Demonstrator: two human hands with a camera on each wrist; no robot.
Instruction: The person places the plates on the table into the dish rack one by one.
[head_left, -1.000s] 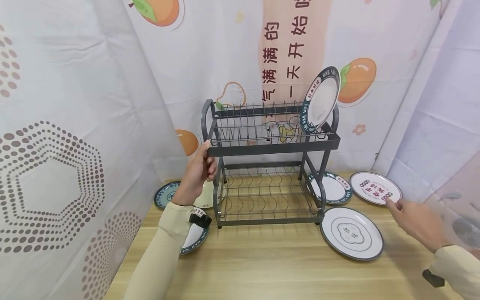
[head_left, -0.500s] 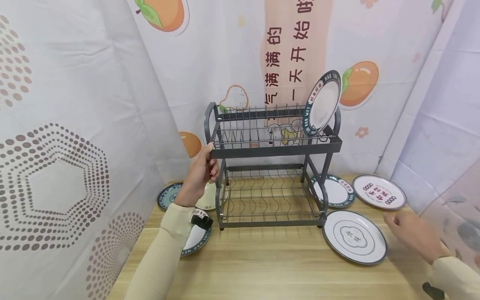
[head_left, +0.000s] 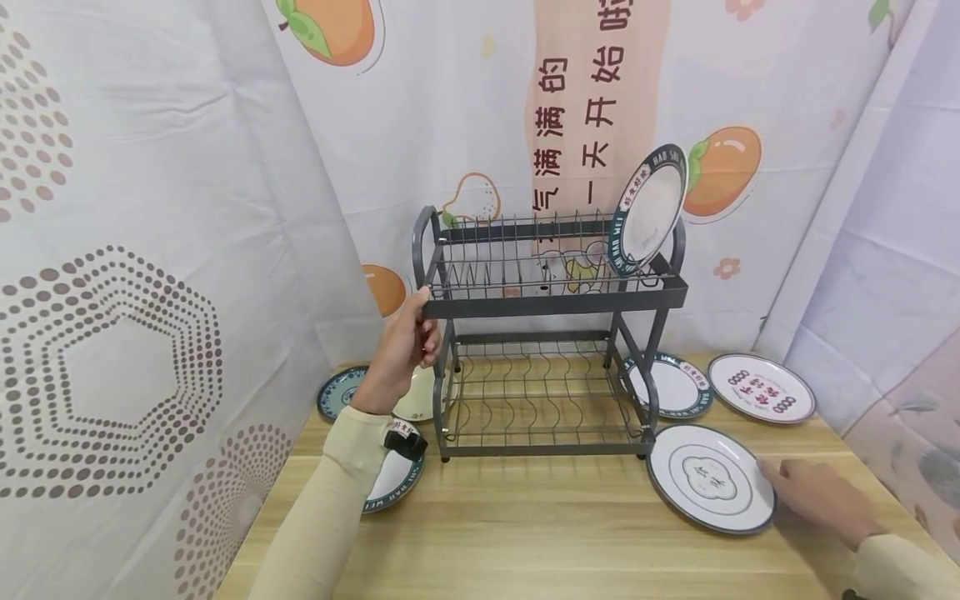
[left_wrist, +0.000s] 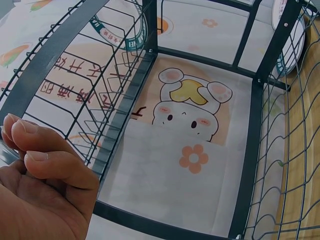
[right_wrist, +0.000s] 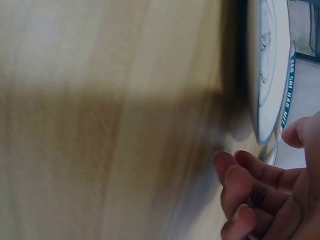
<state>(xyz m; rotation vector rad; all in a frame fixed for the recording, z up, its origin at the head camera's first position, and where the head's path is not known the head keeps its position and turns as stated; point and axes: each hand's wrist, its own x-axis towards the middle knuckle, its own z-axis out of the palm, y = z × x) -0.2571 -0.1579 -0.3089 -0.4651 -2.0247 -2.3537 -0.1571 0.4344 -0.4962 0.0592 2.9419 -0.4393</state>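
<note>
A dark grey two-tier dish rack (head_left: 555,304) stands on the wooden table. My left hand (head_left: 405,346) grips the front left corner of its upper tier; in the left wrist view the curled fingers (left_wrist: 65,165) show beside the wire basket. A white plate with a green rim (head_left: 648,212) leans upright at the upper tier's right end. My right hand (head_left: 821,496) is at the right edge of a white plate with a grey rim (head_left: 675,487), which lies flat. In the right wrist view, its thumb (right_wrist: 295,134) and loosely bent fingers stand apart near that rim, holding nothing.
Behind the rack's right side lie a green-rimmed plate (head_left: 671,387) and a plate with red lettering (head_left: 761,387). On the left are a blue-patterned plate (head_left: 341,392), a cream dish (head_left: 416,396) and another green-rimmed plate (head_left: 390,479). Printed cloth (head_left: 480,100) hangs behind.
My right hand has moved down and left from beside the red-lettered plate to the grey-rimmed plate's edge. My left hand keeps its grip on the rack. The view has shifted slightly.
</note>
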